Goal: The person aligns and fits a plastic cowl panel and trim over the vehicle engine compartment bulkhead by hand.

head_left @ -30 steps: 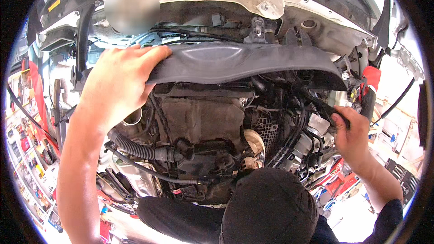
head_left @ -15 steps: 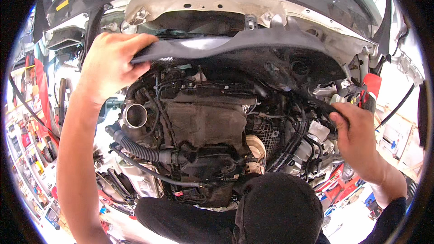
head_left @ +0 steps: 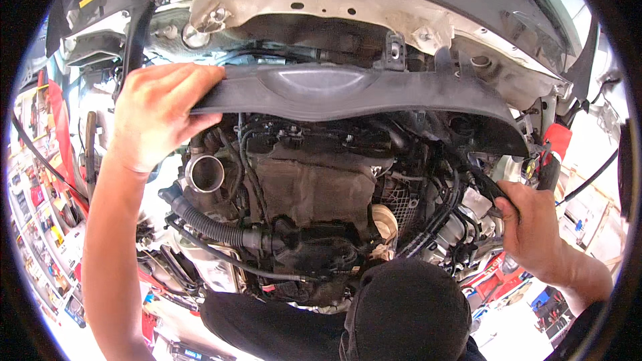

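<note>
Two hands hold one long dark plastic cover panel (head_left: 348,93) that stretches across the upper middle of the frame, above an open engine bay. The left hand (head_left: 157,110), at the upper left, has its grip clamped on the panel's left end, fingers over the top edge and thumb beneath. The panel's right end curves down toward the right of the frame, where the right hand (head_left: 531,224) has its grip closed around a narrow black strip (head_left: 485,184) that runs down from that end; whether the strip is part of the panel cannot be told. Below the panel, in the centre, sits the engine (head_left: 314,187) with a brownish insulating mat on top. A round metal pipe opening (head_left: 205,174) shows just left of it, and a black corrugated hose (head_left: 207,224) runs beneath that. White bodywork (head_left: 334,0) arches over the top. A dark cap (head_left: 404,311) of another person fills the lower middle.
</note>
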Available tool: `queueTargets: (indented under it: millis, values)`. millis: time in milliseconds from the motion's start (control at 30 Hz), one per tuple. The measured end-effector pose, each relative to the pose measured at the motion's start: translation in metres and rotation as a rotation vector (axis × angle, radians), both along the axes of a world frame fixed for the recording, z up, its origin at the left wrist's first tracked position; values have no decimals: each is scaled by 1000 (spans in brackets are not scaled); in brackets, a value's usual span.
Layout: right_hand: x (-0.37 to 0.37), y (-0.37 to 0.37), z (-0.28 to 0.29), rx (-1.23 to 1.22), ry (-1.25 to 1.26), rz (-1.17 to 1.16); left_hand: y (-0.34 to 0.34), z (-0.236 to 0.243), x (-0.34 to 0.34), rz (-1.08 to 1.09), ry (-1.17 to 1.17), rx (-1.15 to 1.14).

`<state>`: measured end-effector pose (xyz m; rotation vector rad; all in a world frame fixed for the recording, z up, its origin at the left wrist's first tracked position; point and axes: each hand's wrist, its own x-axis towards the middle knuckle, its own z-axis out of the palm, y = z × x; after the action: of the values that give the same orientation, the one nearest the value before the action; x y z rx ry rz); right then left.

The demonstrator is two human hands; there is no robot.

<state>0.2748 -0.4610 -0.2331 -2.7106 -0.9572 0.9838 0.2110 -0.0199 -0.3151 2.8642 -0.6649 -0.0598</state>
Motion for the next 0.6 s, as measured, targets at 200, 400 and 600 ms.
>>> queueTargets:
  millis: [200, 400, 600]
  values:
    - [19, -19, 5, -22, -113, 103, -28, -11, -18, 95, 46, -20]
    - [-2, -52, -42, 46, -60, 26, -46, -11, -46, 91, 12, 30]
    - [27, -37, -26, 45, -55, 31, -51, 0, -32, 229, 233, -77]
